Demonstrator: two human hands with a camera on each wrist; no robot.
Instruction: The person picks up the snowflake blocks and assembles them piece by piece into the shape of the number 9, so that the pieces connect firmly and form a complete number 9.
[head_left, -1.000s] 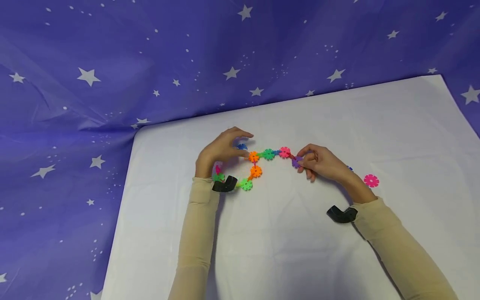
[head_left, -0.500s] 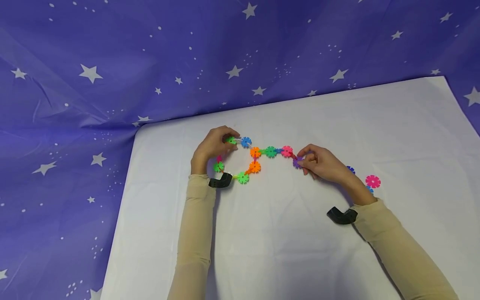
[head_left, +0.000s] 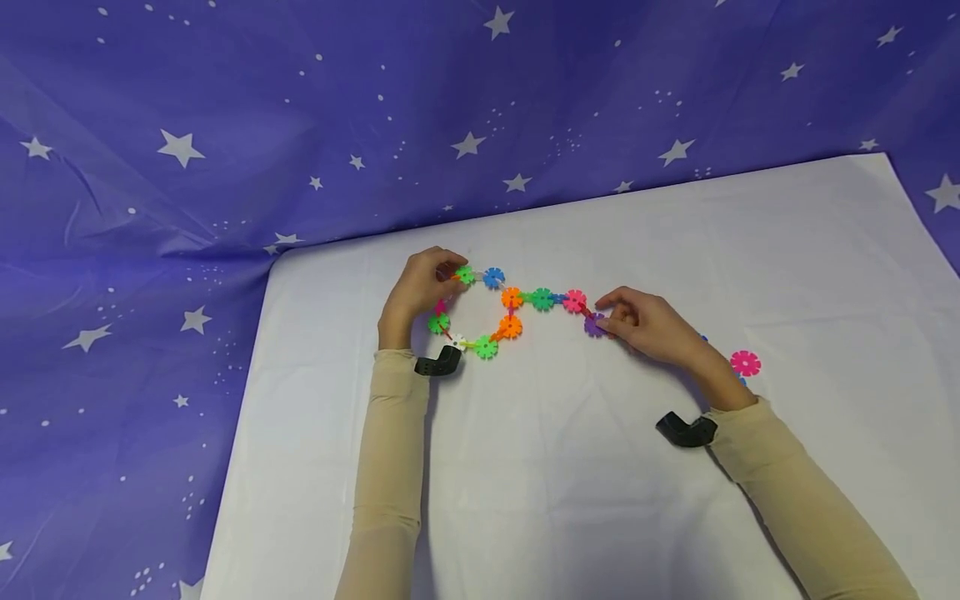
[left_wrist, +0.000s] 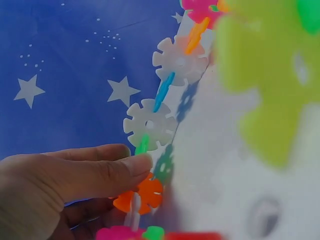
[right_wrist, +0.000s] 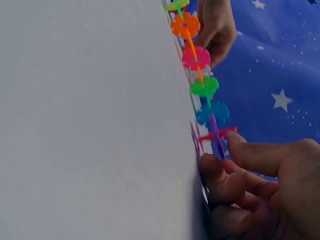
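A chain of colourful interlocking plastic discs (head_left: 543, 299) lies on the white tabletop, its left part closed into a ring. My left hand (head_left: 415, 296) is at the upper left of that ring, beside a green disc (head_left: 465, 275). In the left wrist view its thumb and fingers pinch the chain around an orange disc (left_wrist: 150, 192), partly covered by the thumb. At the chain's free right end, my right hand (head_left: 651, 327) pinches a purple disc (head_left: 595, 324) between thumb and fingers. The purple disc stands on edge in the right wrist view, crossing a red disc (right_wrist: 218, 134).
A loose pink disc (head_left: 746, 363) lies right of my right wrist, with blue discs (head_left: 742, 380) partly hidden by the forearm. The white table (head_left: 570, 467) ends at a purple starry cloth (head_left: 420, 100) behind and on the left.
My left hand has moved left and slightly away along the ring, uncovering the blue and green discs, and now pinches the chain. The ring shifted slightly up. The right hand stays on the purple disc.
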